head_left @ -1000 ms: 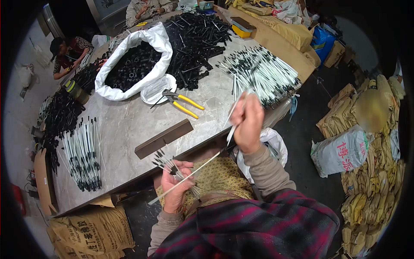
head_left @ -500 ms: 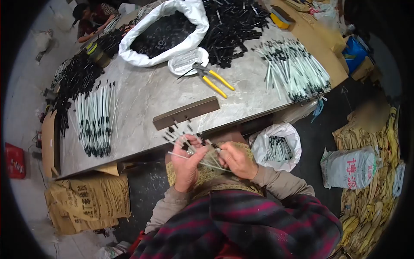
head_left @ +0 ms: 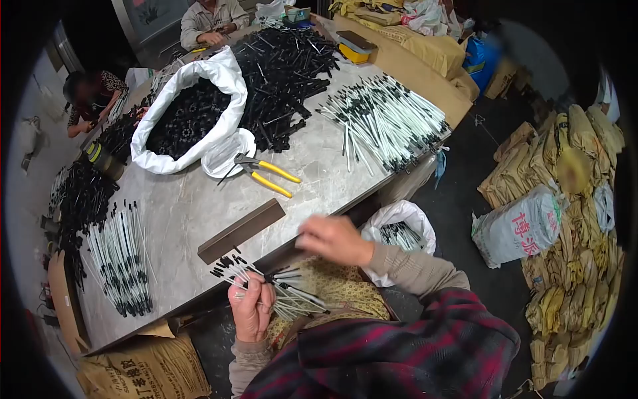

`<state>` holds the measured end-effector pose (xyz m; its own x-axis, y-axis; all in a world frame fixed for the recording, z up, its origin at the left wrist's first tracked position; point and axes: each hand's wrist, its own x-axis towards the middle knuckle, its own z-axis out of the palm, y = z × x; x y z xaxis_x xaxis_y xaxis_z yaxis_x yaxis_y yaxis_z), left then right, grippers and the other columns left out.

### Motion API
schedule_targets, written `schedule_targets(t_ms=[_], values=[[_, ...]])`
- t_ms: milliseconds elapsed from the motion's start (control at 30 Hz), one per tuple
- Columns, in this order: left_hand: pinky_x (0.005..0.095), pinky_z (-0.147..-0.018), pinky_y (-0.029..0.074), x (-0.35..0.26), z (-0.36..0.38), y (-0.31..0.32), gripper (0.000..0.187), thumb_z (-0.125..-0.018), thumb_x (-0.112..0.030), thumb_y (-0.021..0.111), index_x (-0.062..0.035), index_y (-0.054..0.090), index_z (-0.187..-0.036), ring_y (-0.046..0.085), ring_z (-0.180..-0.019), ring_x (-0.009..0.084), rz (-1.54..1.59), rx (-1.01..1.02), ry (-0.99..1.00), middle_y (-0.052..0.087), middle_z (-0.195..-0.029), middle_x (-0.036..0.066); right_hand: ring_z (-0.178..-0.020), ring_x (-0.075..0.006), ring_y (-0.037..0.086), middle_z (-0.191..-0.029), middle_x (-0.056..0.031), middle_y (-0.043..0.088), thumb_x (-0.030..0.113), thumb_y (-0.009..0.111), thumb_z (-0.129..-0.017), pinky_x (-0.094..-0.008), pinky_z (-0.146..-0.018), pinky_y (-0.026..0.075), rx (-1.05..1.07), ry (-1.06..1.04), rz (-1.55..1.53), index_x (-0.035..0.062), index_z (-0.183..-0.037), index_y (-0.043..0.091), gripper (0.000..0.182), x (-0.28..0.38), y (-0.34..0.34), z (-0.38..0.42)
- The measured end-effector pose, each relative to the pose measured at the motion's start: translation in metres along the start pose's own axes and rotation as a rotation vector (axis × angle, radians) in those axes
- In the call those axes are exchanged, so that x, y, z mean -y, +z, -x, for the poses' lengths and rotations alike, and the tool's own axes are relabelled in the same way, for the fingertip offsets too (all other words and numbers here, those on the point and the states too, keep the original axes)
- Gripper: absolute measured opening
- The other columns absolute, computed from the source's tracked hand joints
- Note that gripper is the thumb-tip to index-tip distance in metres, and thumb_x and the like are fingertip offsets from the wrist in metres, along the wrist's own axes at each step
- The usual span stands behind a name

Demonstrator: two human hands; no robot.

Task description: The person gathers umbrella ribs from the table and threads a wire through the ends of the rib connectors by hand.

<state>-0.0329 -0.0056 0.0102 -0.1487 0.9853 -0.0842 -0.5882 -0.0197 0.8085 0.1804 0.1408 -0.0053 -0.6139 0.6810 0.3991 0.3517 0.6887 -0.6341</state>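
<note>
A seated worker gripped a fanned bundle of slender white rods with black plastic tips (head_left: 298,297) in the left hand (head_left: 252,306), over a yellow patterned cloth (head_left: 349,292) at the edge of a grey marbled tabletop (head_left: 319,189). The fingers were wrapped firmly around the shafts, black ends splaying out on both sides of the fist. The right hand (head_left: 334,239), blurred, hung near the table edge with fingers loosely spread and partly bent; no rod showed in it.

The rods looked light and fairly stiff, probably smooth enough to slide against one another and thin enough to bend if forced; a grip around the gathered middle of the shafts seemed surest. Near the bundle lay a long brown block (head_left: 241,231); farther off, pliers with yellow handles (head_left: 274,181) rested on the table.
</note>
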Motion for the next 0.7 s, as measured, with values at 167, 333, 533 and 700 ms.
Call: schedule_targets(t_ms=[167,333,533,700], values=[[0.0274,-0.051,0.035,-0.002,0.002,0.001,0.016,-0.1,-0.018,0.061,-0.0057,0.052,-0.095,0.043,-0.049,0.0129,0.002,-0.07,-0.03,0.05,-0.061,0.005,-0.079,-0.0343,0.065,-0.09,-0.0158,0.066,0.022,0.063,-0.091,-0.0451,-0.066,0.053,-0.266,0.142,0.554,0.0027,-0.094,0.063,0.02,-0.077,-0.062,-0.058],[0.0269,-0.052,0.037,-0.004,0.004,0.0,0.017,-0.098,-0.016,0.064,-0.0059,0.051,-0.095,0.046,-0.053,0.0133,0.001,-0.095,-0.029,0.054,-0.067,0.007,-0.082,-0.0344,0.065,-0.084,-0.0147,0.063,0.01,0.064,-0.083,-0.0457,-0.067,0.052,-0.242,0.16,0.868,0.0043,-0.088,0.064,0.008,-0.134,-0.092,-0.064],[0.027,-0.053,0.037,0.001,0.001,-0.009,0.014,-0.098,-0.014,0.064,-0.0067,0.052,-0.098,0.047,-0.055,0.0135,0.007,-0.087,-0.005,0.054,-0.068,0.006,-0.088,-0.0353,0.066,-0.09,-0.0137,0.067,0.004,0.058,-0.08,-0.0479,-0.074,0.051,-0.204,0.249,0.734,0.0097,-0.093,0.069,0.018,-0.144,-0.128,-0.03],[0.0275,-0.054,0.036,0.005,0.0,-0.007,0.013,-0.098,-0.013,0.064,-0.0066,0.053,-0.1,0.047,-0.056,0.0136,0.0,-0.076,-0.008,0.054,-0.069,0.005,-0.083,-0.0384,0.066,-0.085,-0.0169,0.07,0.01,0.063,-0.082,-0.0486,-0.07,0.051,-0.168,0.336,0.716,0.0061,-0.087,0.068,0.008,-0.129,-0.142,-0.032]])
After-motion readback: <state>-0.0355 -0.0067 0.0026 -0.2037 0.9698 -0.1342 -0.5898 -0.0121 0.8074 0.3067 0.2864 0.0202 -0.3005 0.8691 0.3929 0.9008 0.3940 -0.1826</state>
